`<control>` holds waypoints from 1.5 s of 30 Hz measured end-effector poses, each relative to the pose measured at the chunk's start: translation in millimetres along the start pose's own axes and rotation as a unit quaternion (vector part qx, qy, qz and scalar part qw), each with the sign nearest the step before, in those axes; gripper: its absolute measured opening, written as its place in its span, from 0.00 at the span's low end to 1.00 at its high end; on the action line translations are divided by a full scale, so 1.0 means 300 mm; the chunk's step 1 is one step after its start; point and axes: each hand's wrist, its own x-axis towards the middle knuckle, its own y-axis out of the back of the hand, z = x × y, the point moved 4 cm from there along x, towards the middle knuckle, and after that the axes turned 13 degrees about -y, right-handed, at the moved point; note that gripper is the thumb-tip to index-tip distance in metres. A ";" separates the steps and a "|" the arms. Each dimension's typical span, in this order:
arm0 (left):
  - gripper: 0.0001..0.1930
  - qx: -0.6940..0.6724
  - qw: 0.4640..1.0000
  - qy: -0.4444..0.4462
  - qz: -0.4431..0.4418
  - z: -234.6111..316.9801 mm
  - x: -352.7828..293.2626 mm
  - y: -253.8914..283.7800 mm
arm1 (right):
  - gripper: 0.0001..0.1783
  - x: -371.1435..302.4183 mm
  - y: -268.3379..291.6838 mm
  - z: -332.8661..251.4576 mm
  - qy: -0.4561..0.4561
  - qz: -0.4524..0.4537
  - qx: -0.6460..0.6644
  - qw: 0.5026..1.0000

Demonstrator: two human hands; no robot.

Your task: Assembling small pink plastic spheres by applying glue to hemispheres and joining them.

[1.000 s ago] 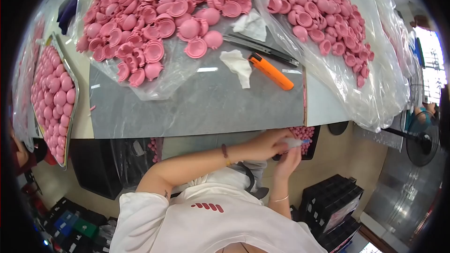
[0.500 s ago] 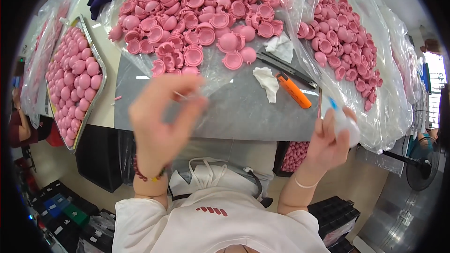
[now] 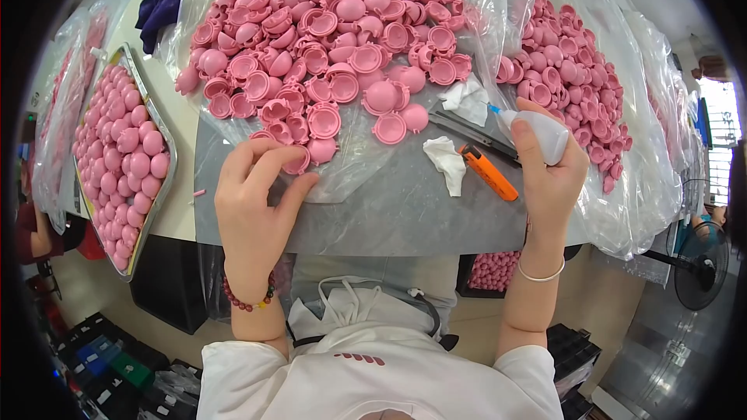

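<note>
My left hand (image 3: pixel 257 202) is at the near edge of a big heap of pink plastic half shells (image 3: pixel 327 39). Its thumb and fingers are apart, with the fingertips at a small pink half shell (image 3: pixel 296 161); whether they grip it does not show. My right hand (image 3: pixel 548 159), raised over the right part of the table, is closed around a translucent white squeeze bottle (image 3: pixel 545 136). The bottle is tilted, its narrow blue tip pointing up and left toward the heap.
An orange lighter (image 3: pixel 490 173), crumpled white tissues (image 3: pixel 445 165) and a dark, long, narrow tool (image 3: pixel 473 136) lie on the grey mat (image 3: pixel 389 218). At right, clear plastic holds another heap of pink shells (image 3: pixel 572 70). At left stands a metal tray (image 3: pixel 173 157) of pink balls, with dark cloth (image 3: pixel 158 15) behind it.
My left hand has moved forward to the heap's near edge, its fingers now spread. My right hand has gone up and forward with the squeeze bottle, whose tip now leans further left.
</note>
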 end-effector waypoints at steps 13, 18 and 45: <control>0.08 -0.525 0.844 -0.003 0.112 0.049 -0.058 -0.010 | 0.12 0.000 0.007 0.018 -0.058 -0.008 0.064 0.996; 0.17 -0.642 0.755 0.118 0.061 0.112 -0.074 -0.082 | 0.19 -0.076 0.065 0.051 -0.079 -0.012 0.300 0.951; 0.25 -0.682 0.721 0.093 -0.072 0.251 -0.089 -0.200 | 0.33 -0.319 0.033 -0.026 0.160 -0.048 0.272 0.948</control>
